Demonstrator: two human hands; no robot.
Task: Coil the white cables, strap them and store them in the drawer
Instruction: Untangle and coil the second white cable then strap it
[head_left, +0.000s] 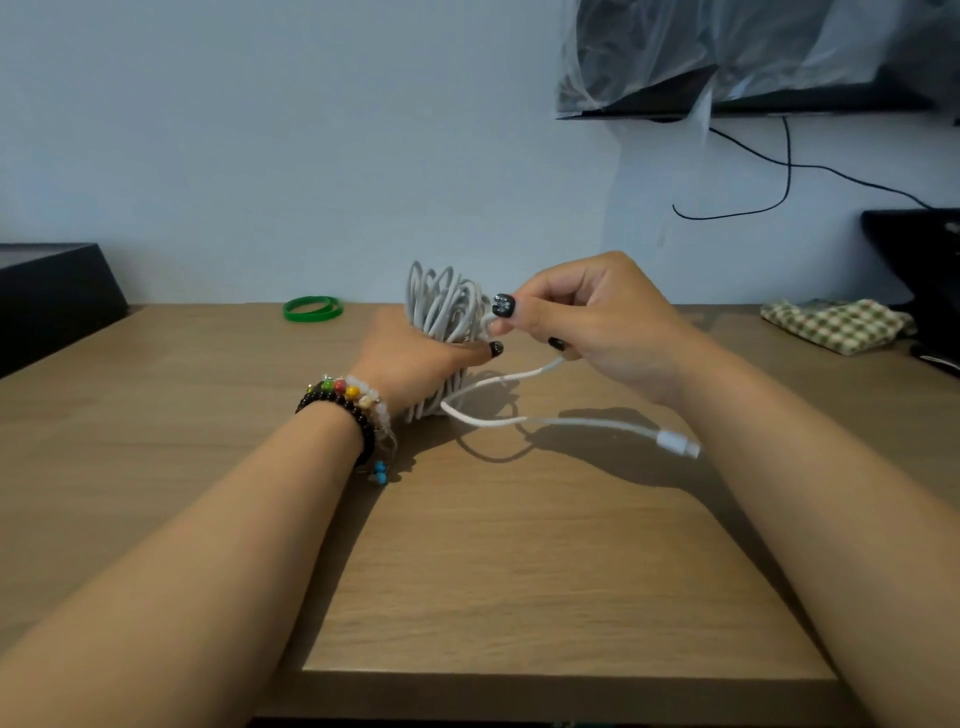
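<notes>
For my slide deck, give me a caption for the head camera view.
Left hand grips the coiled white cable while the right hand pinches its loose tail.

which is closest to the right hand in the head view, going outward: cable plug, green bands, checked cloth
From the right hand:
1. Cable plug, just below the hand on the table.
2. Checked cloth, far right by the wall.
3. Green bands, far left, past the left hand holding the coil.

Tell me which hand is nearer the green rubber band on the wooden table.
Left. The left hand, gripping the white cable coil, sits just right of the green rubber band; the right hand is farther right, beyond the coil.
</notes>
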